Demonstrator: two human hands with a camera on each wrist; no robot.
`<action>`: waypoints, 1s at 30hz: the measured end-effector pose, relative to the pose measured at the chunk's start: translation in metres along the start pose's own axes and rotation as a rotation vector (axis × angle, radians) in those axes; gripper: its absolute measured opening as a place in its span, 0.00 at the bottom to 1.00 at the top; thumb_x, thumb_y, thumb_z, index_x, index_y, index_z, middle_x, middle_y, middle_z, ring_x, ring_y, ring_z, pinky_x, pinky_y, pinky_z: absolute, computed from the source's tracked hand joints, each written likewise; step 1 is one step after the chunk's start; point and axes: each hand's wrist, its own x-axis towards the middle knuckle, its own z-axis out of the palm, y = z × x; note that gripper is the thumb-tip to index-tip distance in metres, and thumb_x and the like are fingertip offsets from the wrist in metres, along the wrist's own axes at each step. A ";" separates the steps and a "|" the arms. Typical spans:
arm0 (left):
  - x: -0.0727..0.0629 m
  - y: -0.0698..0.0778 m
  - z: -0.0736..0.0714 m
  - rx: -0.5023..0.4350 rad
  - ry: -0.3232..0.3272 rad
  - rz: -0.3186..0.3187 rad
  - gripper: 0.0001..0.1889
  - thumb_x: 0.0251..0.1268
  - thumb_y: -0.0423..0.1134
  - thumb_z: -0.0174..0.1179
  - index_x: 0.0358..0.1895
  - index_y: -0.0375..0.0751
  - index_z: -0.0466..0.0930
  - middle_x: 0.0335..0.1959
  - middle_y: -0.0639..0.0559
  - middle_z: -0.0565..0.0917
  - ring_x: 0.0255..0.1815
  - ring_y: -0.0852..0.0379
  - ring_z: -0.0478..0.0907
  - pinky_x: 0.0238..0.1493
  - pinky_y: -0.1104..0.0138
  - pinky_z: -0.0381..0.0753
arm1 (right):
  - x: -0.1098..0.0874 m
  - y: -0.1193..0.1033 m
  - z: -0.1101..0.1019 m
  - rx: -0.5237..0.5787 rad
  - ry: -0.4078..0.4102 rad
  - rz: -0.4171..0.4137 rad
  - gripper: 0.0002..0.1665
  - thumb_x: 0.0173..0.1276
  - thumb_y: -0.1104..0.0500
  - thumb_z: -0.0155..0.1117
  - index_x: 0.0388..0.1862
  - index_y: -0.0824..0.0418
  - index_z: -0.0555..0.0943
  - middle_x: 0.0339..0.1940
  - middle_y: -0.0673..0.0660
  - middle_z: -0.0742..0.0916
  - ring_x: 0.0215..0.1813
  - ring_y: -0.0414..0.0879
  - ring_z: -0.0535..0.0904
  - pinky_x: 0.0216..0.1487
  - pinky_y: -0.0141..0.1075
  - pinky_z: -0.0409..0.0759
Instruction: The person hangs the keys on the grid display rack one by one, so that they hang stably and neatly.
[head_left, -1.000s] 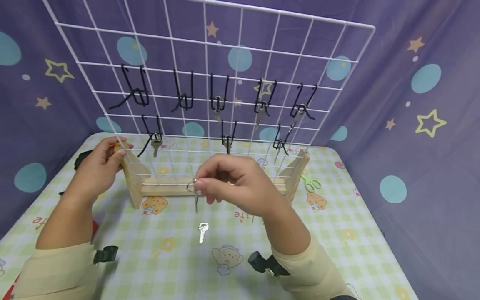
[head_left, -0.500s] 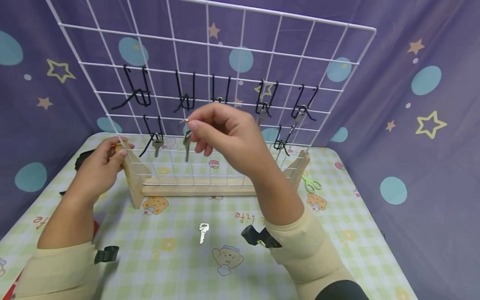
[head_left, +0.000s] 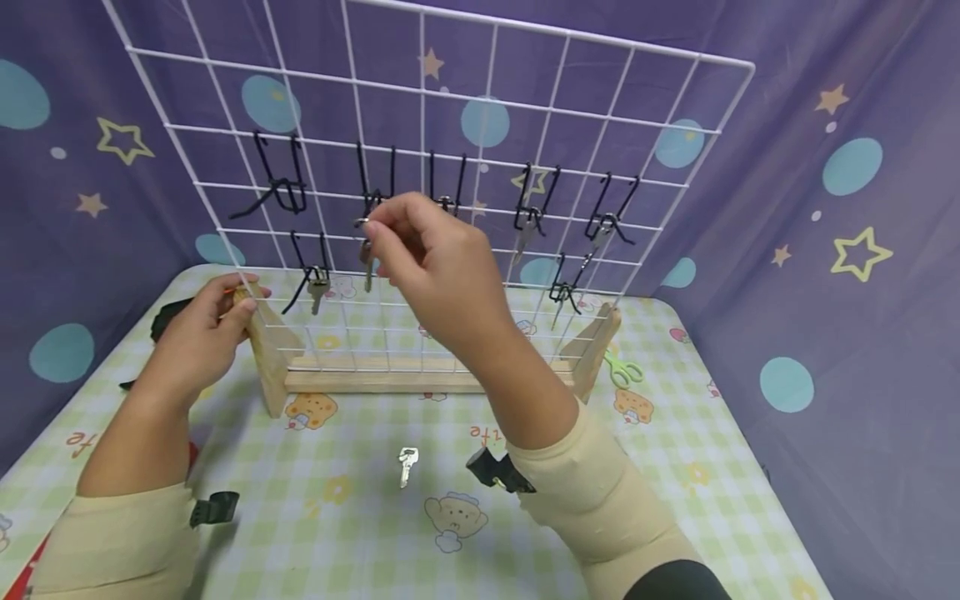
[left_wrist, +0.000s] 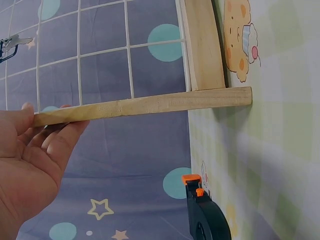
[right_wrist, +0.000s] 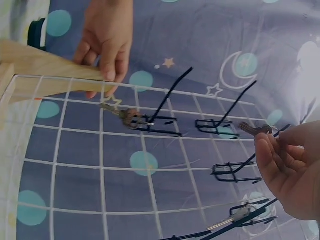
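My right hand (head_left: 442, 271) pinches the ring of a small key (head_left: 368, 271) between thumb and fingers. The key hangs down in front of the white wire grid (head_left: 420, 83), close to the second upper black hook (head_left: 372, 198), which the hand partly hides. In the right wrist view, the key (right_wrist: 256, 130) sticks out past the fingertips. My left hand (head_left: 198, 337) grips the top of the rack's left wooden side piece (left_wrist: 140, 104), thumb on one face and fingers on the other. A loose key (head_left: 407, 467) lies on the checked tablecloth before the rack.
Keys hang on several other hooks, among them the lower left key (head_left: 318, 293). The far upper left hook (head_left: 285, 193) is bare. Green-handled scissors (head_left: 624, 369) lie beside the rack's right foot. A black and orange tool (left_wrist: 206, 212) lies left of the rack.
My right hand has lifted the key from low in front of the rack's base up to the upper hook row, moving slightly left. The left hand keeps its grip.
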 end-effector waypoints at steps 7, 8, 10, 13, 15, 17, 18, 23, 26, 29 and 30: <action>0.001 -0.001 -0.001 0.012 -0.002 0.012 0.30 0.79 0.55 0.33 0.76 0.43 0.52 0.69 0.42 0.69 0.67 0.42 0.67 0.64 0.47 0.73 | 0.004 0.010 0.006 -0.282 0.069 -0.134 0.08 0.74 0.56 0.59 0.42 0.59 0.81 0.31 0.48 0.84 0.32 0.37 0.73 0.32 0.26 0.72; 0.001 -0.001 -0.001 0.014 -0.002 0.011 0.30 0.79 0.55 0.33 0.76 0.44 0.52 0.69 0.42 0.69 0.67 0.42 0.67 0.64 0.47 0.73 | 0.005 0.011 0.007 -0.310 0.071 -0.148 0.08 0.74 0.56 0.58 0.42 0.59 0.81 0.32 0.47 0.84 0.34 0.38 0.74 0.34 0.26 0.73; 0.001 -0.002 -0.002 0.015 -0.002 0.006 0.30 0.79 0.55 0.33 0.76 0.44 0.52 0.69 0.42 0.69 0.67 0.42 0.67 0.64 0.47 0.74 | 0.007 0.014 0.008 -0.348 0.069 -0.165 0.08 0.75 0.56 0.58 0.41 0.58 0.81 0.34 0.47 0.85 0.37 0.39 0.74 0.37 0.26 0.73; 0.000 -0.001 -0.002 0.017 -0.003 0.000 0.30 0.79 0.55 0.33 0.76 0.45 0.52 0.69 0.42 0.69 0.67 0.42 0.68 0.63 0.47 0.74 | 0.010 0.018 0.009 -0.373 0.053 -0.158 0.08 0.75 0.55 0.57 0.42 0.58 0.80 0.32 0.47 0.84 0.34 0.40 0.73 0.33 0.28 0.72; 0.000 -0.001 -0.001 0.015 -0.003 -0.002 0.29 0.79 0.55 0.33 0.76 0.44 0.53 0.70 0.42 0.69 0.67 0.42 0.68 0.63 0.48 0.74 | 0.012 0.020 0.009 -0.384 0.035 -0.132 0.09 0.76 0.55 0.56 0.43 0.58 0.80 0.29 0.47 0.83 0.30 0.39 0.72 0.29 0.29 0.71; 0.000 0.000 -0.001 0.014 -0.002 -0.002 0.29 0.79 0.55 0.33 0.75 0.44 0.53 0.70 0.42 0.69 0.67 0.42 0.68 0.63 0.49 0.74 | 0.015 0.022 0.009 -0.406 0.014 -0.102 0.10 0.76 0.54 0.55 0.44 0.58 0.79 0.27 0.47 0.82 0.27 0.39 0.72 0.26 0.30 0.70; 0.000 0.000 -0.001 0.010 -0.004 -0.002 0.29 0.80 0.55 0.33 0.75 0.43 0.53 0.70 0.41 0.69 0.67 0.41 0.68 0.63 0.49 0.74 | 0.016 0.023 0.009 -0.422 0.003 -0.085 0.10 0.77 0.54 0.54 0.44 0.58 0.79 0.25 0.47 0.82 0.26 0.39 0.71 0.24 0.31 0.69; -0.001 0.000 -0.001 0.014 -0.003 0.003 0.29 0.80 0.54 0.33 0.75 0.43 0.53 0.70 0.41 0.69 0.67 0.41 0.68 0.63 0.49 0.74 | 0.021 0.026 0.010 -0.498 -0.031 -0.004 0.13 0.78 0.50 0.52 0.45 0.56 0.78 0.18 0.47 0.79 0.18 0.42 0.70 0.19 0.34 0.64; -0.001 0.001 -0.001 0.015 -0.001 0.005 0.29 0.80 0.55 0.33 0.75 0.43 0.53 0.70 0.41 0.69 0.67 0.41 0.68 0.63 0.48 0.74 | 0.023 0.028 0.011 -0.519 -0.020 0.023 0.13 0.78 0.48 0.52 0.44 0.55 0.78 0.16 0.45 0.79 0.16 0.41 0.70 0.19 0.34 0.65; -0.001 0.001 -0.001 0.014 0.000 0.006 0.29 0.80 0.54 0.33 0.75 0.42 0.53 0.69 0.40 0.69 0.67 0.41 0.68 0.63 0.48 0.74 | 0.025 0.030 0.011 -0.541 -0.004 0.046 0.13 0.77 0.47 0.52 0.42 0.54 0.78 0.18 0.44 0.80 0.19 0.41 0.72 0.20 0.35 0.69; -0.001 0.001 -0.001 0.013 0.000 0.006 0.29 0.80 0.54 0.33 0.75 0.42 0.53 0.70 0.40 0.69 0.67 0.41 0.68 0.63 0.48 0.74 | 0.025 0.029 0.011 -0.551 -0.004 0.057 0.13 0.77 0.46 0.52 0.41 0.53 0.78 0.19 0.44 0.80 0.19 0.41 0.73 0.21 0.35 0.70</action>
